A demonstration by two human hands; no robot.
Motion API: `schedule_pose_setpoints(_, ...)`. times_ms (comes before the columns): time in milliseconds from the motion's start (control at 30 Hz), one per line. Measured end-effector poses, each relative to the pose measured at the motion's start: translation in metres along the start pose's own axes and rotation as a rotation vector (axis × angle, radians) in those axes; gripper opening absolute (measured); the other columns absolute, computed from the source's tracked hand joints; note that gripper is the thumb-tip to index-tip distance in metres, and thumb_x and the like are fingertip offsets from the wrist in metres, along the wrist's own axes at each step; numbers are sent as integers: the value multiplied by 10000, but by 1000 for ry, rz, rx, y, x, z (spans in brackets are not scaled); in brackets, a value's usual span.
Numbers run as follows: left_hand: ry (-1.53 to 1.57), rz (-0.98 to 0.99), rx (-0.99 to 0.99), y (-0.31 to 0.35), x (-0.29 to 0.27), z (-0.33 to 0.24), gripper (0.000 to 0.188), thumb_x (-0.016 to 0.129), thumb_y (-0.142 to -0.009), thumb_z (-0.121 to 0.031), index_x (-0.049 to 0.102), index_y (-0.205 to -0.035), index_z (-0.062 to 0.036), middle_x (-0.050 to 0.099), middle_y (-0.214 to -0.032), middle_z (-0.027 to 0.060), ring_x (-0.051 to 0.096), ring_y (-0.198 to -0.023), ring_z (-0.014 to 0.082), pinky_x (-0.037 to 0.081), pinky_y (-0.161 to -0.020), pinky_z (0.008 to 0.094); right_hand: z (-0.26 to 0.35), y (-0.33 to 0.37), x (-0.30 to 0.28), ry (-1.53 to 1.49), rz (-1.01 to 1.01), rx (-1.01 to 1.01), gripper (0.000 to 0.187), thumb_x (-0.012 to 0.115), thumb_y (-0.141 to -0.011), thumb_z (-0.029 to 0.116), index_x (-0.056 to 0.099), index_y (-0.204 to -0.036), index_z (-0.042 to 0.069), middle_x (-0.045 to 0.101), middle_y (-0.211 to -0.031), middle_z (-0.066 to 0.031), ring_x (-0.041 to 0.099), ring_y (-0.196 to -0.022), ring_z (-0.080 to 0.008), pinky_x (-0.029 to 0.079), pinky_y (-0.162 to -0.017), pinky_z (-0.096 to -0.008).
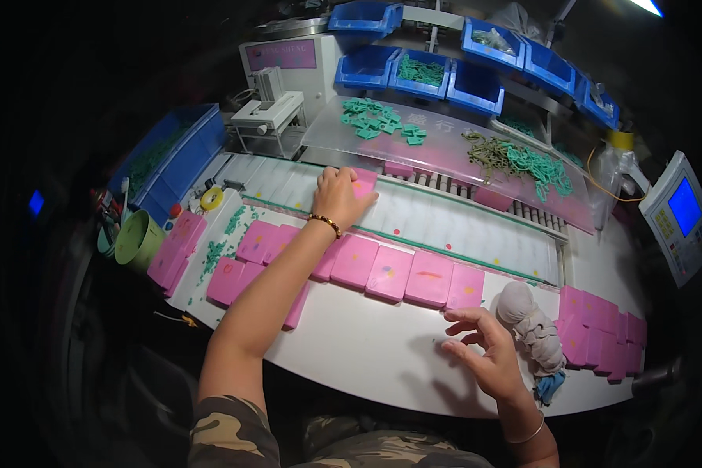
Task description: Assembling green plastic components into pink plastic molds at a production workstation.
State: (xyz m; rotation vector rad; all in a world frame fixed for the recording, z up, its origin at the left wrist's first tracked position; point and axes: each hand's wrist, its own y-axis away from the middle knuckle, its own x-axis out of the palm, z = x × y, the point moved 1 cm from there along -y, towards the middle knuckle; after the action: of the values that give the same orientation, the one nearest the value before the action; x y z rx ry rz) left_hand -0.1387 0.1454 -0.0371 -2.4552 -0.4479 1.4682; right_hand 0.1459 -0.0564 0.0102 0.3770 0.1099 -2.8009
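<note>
My left hand [340, 196] reaches far over the white conveyor strip [468, 232], its fingers closed over a pink block [363, 182]. The hand covers much of that block. Along the near side of the strip runs a row of similar pink blocks [355, 260], some with small coloured marks; my left forearm hides part of the row. My right hand [487, 355] hovers above the white table [351, 343], fingers apart and curved, with nothing in it. Close by on its right lies a bundle of greyish-white rolled cloth [530, 324] with a blue end.
More pink blocks are stacked at the right [597, 331] and left [177, 253]. Green pieces [382, 118] lie on a clear shelf [444, 144] beyond the strip, under blue bins [476, 87]. A green cup [138, 238] and blue crate [168, 160] stand left; a keypad panel [682, 214] stands right.
</note>
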Motion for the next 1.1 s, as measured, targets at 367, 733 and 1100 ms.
schedule_pose_setpoints(367, -283, 17, 135, 148, -132, 8, 447, 773, -739, -395, 531, -879, -46, 487, -895, 105, 496, -896, 297, 397, -813, 424, -9, 7, 0, 34, 48, 9, 410, 745, -789, 46, 597, -1172, 55, 587, -1155, -88, 606, -967, -166, 497, -738, -265)
schedule_pose_setpoints(733, 1, 191, 97, 215, -107, -33, 392, 787, -719, -190, 515, -957, -38, 456, -1095, 161, 516, -921, 314, 442, -810, 411, -2, 8, 30, 91, 250, -114, 504, 755, -799, 86, 537, -1253, 56, 545, -1191, -106, 596, -970, -188, 506, -754, -286)
schedule_pose_setpoints(1100, 1136, 570, 134, 210, -68, -101, 422, 791, -725, -71, 502, -1032, -85, 488, -1168, 109, 492, -1157, 235, 450, -947, 358, -17, 16, 23, -506, 32, 61, 743, 818, -748, 127, 413, -1359, 12, 515, -1222, -112, 551, -1060, -202, 487, -868, -329)
